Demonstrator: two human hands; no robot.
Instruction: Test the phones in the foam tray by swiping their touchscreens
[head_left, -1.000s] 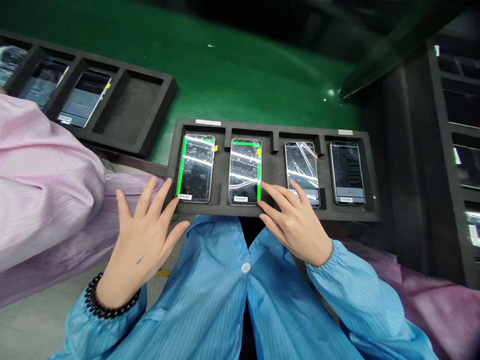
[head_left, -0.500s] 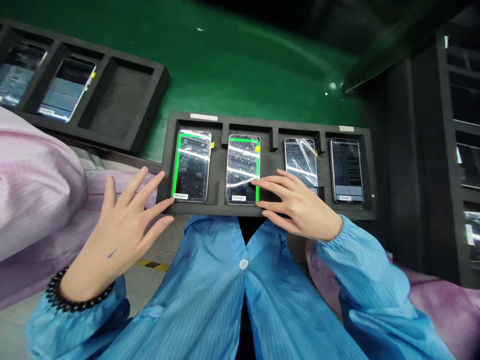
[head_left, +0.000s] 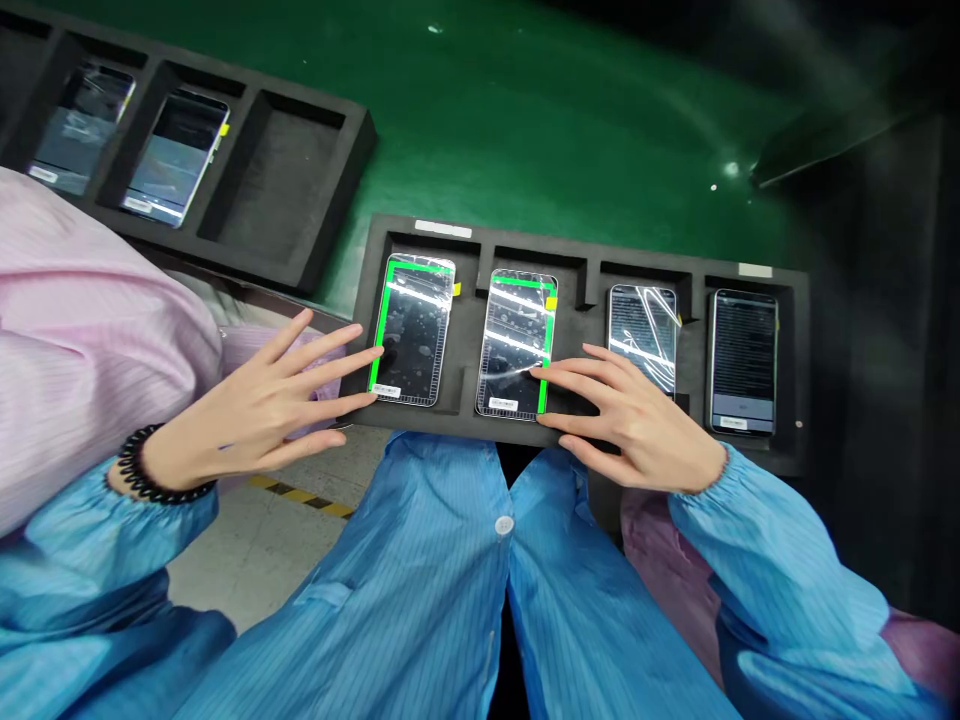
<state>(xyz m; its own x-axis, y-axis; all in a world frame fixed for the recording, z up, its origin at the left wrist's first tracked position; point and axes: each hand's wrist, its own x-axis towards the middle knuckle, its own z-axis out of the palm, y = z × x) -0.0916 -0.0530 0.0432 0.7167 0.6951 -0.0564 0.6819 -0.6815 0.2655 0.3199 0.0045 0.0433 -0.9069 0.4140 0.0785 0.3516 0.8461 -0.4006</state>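
Note:
My left hand (head_left: 274, 405) is open, fingers spread, with fingertips at the left edge of the leftmost phone (head_left: 412, 335). Green bands run along that phone's left side and top. My right hand (head_left: 634, 415) is open too, its fingertips at the lower right of the second phone (head_left: 517, 345), which shows green along its top and right side. Both phones carry film, a yellow tab and a white label. They lie in a black foam tray (head_left: 469, 400). A third phone (head_left: 641, 325), partly hidden by my right hand, and a fourth phone (head_left: 742, 360) show dark text screens.
Another black foam tray (head_left: 337, 180) stands at the upper left, with two phones visible in it, one of them a phone with a yellow tab (head_left: 176, 155). Beneath the trays is a green surface (head_left: 562, 150). A person's pink sleeve (head_left: 97, 330) is close on my left.
The view has shifted, so the trays appear further right. My left hand has turned and its fingers have moved up along the leftmost phone's left edge. My right hand stays at the second phone.

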